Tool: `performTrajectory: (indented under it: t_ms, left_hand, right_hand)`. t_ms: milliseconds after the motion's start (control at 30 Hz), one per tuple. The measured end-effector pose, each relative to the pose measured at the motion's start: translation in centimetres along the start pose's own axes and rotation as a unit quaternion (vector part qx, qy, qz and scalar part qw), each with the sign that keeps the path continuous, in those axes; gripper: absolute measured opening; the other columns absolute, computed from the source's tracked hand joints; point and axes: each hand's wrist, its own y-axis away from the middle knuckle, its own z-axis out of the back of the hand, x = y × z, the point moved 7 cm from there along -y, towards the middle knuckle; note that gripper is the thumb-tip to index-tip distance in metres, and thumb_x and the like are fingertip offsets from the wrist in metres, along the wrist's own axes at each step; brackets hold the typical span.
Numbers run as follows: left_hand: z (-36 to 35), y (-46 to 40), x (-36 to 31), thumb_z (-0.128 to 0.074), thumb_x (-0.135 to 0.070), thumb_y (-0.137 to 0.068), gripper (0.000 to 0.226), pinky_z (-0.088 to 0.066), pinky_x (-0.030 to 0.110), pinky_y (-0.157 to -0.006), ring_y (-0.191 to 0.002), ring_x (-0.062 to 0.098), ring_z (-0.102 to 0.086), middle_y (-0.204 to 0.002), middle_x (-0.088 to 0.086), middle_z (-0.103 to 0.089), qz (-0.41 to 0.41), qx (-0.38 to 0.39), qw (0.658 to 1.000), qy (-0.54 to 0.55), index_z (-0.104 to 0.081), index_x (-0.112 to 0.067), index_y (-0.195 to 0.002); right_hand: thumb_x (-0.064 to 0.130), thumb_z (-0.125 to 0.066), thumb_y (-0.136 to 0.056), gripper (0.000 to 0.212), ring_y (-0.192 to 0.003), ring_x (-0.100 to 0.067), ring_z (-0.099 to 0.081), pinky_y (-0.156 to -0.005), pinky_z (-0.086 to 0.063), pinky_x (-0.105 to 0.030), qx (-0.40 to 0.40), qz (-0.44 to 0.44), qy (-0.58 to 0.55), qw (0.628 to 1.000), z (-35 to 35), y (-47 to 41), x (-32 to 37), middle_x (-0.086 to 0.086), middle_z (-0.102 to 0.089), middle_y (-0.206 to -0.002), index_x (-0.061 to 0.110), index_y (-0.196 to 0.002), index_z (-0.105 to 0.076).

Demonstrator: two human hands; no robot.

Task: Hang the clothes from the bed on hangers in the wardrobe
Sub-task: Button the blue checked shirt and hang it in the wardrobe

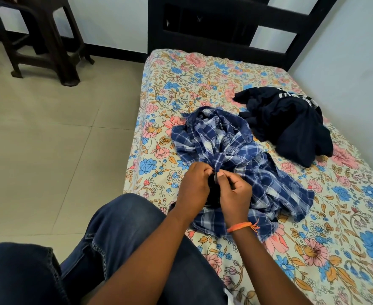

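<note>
My fingertips meet over a bunched fold of the plaid shirt: the left hand and the right hand are both curled tight and pinch the cloth between them, thumbs almost touching. Something dark sits in the gap under my palms; I cannot tell whether it is a hanger hook or only shadow. An orange thread band circles my right wrist.

The shirt lies crumpled near the left edge of the bed, toward its near end. Well apart from it, by the right edge against the wall, the dark garment sits in a heap, untouched. My knees in jeans press against the bed's near-left corner. A dark chair stands on the floor beyond.

I judge this an early step: working at the shirt front or collar before hanging. Next I would need to lift and shake it open, then find a hanger; neither hanger nor wardrobe shows here.
</note>
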Motion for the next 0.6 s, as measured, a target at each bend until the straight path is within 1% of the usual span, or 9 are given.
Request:
performTrajectory:
  t_ms: [33, 100, 200, 333, 467, 533, 600]
  left_hand:
    - [0.1, -0.1, 0.0, -0.043, -0.017, -0.102, 0.018, -0.039, 0.025, -0.065, -0.077, 0.007, -0.049, -0.088, -0.004, -0.053, 0.0, -0.006, 1.0, 0.002, -0.055, -0.017, -0.088]
    - [0.2, -0.1, 0.2, -0.047, -0.016, -0.1, 0.016, -0.043, 0.028, -0.066, -0.076, 0.008, -0.051, -0.086, -0.004, -0.056, 0.004, -0.014, 1.0, 0.015, -0.057, -0.016, -0.087]
    - [0.1, 0.0, 0.5, -0.052, -0.014, -0.099, 0.014, -0.048, 0.028, -0.068, -0.077, 0.009, -0.056, -0.085, -0.004, -0.06, 0.018, -0.006, 0.999, 0.041, -0.062, -0.015, -0.089]
    - [0.0, 0.2, 0.7, -0.055, -0.016, -0.098, 0.015, -0.052, 0.029, -0.071, -0.079, 0.011, -0.061, -0.087, -0.002, -0.066, 0.047, 0.006, 0.997, 0.06, -0.068, -0.013, -0.092]
    - [0.0, 0.4, 0.6, -0.058, -0.024, -0.096, 0.02, -0.056, 0.03, -0.067, -0.071, 0.008, -0.065, -0.079, -0.005, -0.071, 0.063, 0.007, 0.995, 0.082, -0.075, -0.015, -0.091]
    - [0.0, 0.5, 0.3, -0.061, -0.028, -0.094, 0.02, -0.056, 0.032, -0.066, -0.069, 0.009, -0.066, -0.077, -0.006, -0.072, 0.053, 0.005, 0.996, 0.078, -0.077, -0.016, -0.09]
    - [0.2, 0.4, 0.4, -0.063, -0.025, -0.093, 0.019, -0.056, 0.035, -0.066, -0.068, 0.011, -0.067, -0.075, -0.004, -0.072, 0.053, -0.008, 0.996, 0.076, -0.077, -0.014, -0.086]
  right_hand:
    - [0.007, -0.067, -0.091, 0.017, -0.087, -0.002, -0.069, -0.077, -0.053, -0.016, 0.006, -0.021, -0.028, 0.999, 0.0, -0.1, -0.2, 0.005, -0.074, -0.09, 0.022, -0.095, -0.074]
    - [0.005, -0.067, -0.09, 0.018, -0.086, -0.004, -0.07, -0.076, -0.054, -0.017, 0.023, -0.063, -0.06, 0.996, 0.1, -0.3, -0.7, 0.005, -0.074, -0.088, 0.022, -0.094, -0.074]
    - [0.005, -0.073, -0.086, 0.014, -0.087, -0.015, -0.073, -0.081, -0.058, -0.026, 0.055, -0.099, -0.076, 0.991, 0.1, -0.5, -1.3, 0.0, -0.077, -0.086, 0.018, -0.091, -0.076]
    - [0.008, -0.077, -0.082, 0.007, -0.083, -0.021, -0.074, -0.08, -0.06, -0.036, 0.068, -0.099, -0.059, 0.991, 0.2, -0.8, -1.5, -0.003, -0.077, -0.083, 0.013, -0.087, -0.077]
    - [0.014, -0.075, -0.085, 0.003, -0.073, -0.022, -0.071, -0.069, -0.061, -0.043, 0.052, -0.062, 0.014, 0.997, 0.0, -0.8, -1.3, -0.001, -0.074, -0.074, 0.014, -0.082, -0.076]
    - [0.016, -0.073, -0.087, 0.007, -0.07, -0.019, -0.069, -0.065, -0.06, -0.039, 0.036, -0.046, 0.042, 0.997, -0.2, -0.7, -1.1, 0.001, -0.072, -0.072, 0.016, -0.08, -0.075]
    - [0.013, -0.071, -0.087, 0.011, -0.067, -0.011, -0.066, -0.064, -0.058, -0.028, 0.031, -0.025, 0.064, 0.997, -0.4, -0.6, -0.7, 0.004, -0.07, -0.072, 0.018, -0.077, -0.072]
